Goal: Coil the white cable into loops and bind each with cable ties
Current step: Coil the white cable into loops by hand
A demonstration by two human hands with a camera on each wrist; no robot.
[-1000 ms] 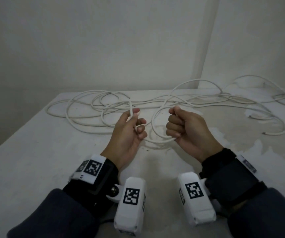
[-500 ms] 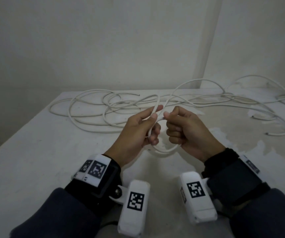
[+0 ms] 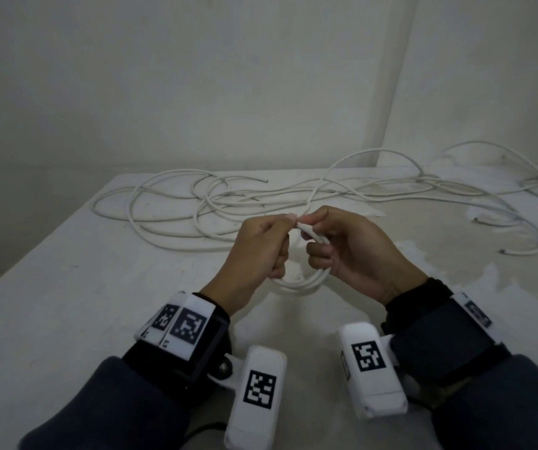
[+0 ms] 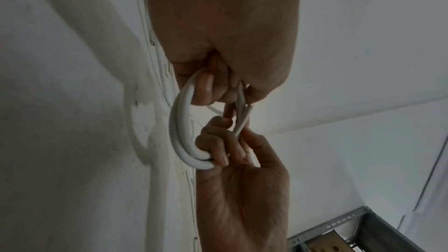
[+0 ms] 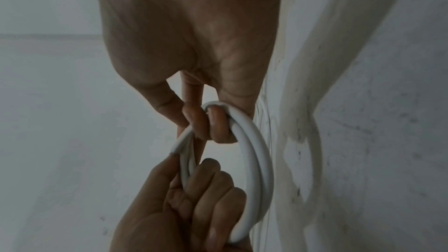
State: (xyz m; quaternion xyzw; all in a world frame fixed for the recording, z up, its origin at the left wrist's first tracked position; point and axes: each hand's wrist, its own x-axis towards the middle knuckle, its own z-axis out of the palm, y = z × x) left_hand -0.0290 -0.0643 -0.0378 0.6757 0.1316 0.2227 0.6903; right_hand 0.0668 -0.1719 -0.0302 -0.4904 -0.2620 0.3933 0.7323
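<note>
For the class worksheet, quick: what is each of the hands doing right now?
Left hand: closed, gripping the small coil of white cable.
Right hand: closed, gripping the same coil's other side.

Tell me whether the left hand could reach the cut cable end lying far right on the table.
Probably not now: the left hand grips the small coil, and the right hand sits between it and that cable end.

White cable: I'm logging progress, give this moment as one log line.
left hand: grips coil | right hand: grips coil | white cable: small coil, untied | rest: loose on table
</note>
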